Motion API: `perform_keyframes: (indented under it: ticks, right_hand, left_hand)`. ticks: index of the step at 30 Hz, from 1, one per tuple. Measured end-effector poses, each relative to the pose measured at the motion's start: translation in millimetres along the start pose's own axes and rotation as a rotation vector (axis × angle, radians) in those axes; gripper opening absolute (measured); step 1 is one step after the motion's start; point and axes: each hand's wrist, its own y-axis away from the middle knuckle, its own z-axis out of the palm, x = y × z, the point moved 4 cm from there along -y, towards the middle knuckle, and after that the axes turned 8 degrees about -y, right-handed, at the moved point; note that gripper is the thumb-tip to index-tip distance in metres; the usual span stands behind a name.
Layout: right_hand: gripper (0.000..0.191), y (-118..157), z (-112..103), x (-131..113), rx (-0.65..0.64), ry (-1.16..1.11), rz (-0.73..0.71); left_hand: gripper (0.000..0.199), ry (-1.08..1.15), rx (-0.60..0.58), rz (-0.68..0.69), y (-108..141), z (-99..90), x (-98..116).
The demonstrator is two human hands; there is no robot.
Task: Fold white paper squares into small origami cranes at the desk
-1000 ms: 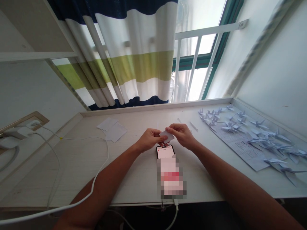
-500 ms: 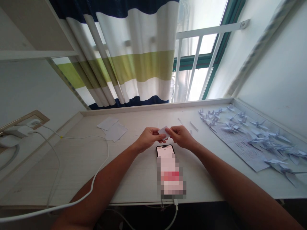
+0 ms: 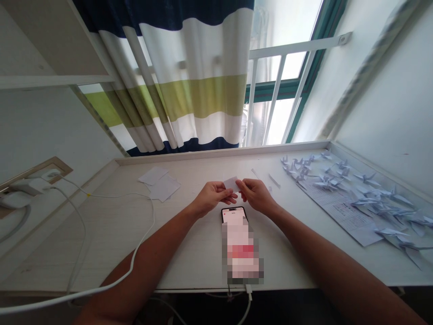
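Note:
Between both hands, above the far end of the phone, is a small piece of white paper (image 3: 231, 183), seemingly folded. My left hand (image 3: 216, 195) pinches its left side between thumb and fingers. The paper's right corner is gripped by my right hand (image 3: 251, 191), with the thumb and bent index finger together. Just below the hands a phone (image 3: 234, 216) lies face up on the white desk (image 3: 189, 243), its screen lit and mostly blurred out. The fine creases of the paper are too small to make out.
Several folded paper cranes (image 3: 328, 180) crowd the right side, some on a printed sheet (image 3: 338, 212). Loose white paper squares (image 3: 165, 187) lie at the left. Thin paper strips (image 3: 274, 180) are behind my right hand. A white charging cable (image 3: 153, 212) crosses my left forearm.
The paper has turned slightly and shows more of its flat face. My left fingers have loosened and extended a little below it. The whole view has shifted slightly.

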Motion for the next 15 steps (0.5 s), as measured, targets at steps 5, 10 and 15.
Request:
perform_keyframes:
  ticks: [5, 10, 15]
  right_hand:
    - [0.037, 0, -10, -13, -0.162, -0.026, -0.298]
    - [0.031, 1, -10, -11, -0.235, 0.025, -0.330]
    - [0.025, 0, -10, -11, -0.171, 0.060, -0.351]
  left_hand:
    - [0.038, 0.045, 0.040, 0.001, -2, -8.7, 3]
    - [0.035, 0.050, 0.050, 0.005, -3, -12.9, 3]
    - [0.039, -0.006, 0.048, 0.014, -3, -13.3, 2]
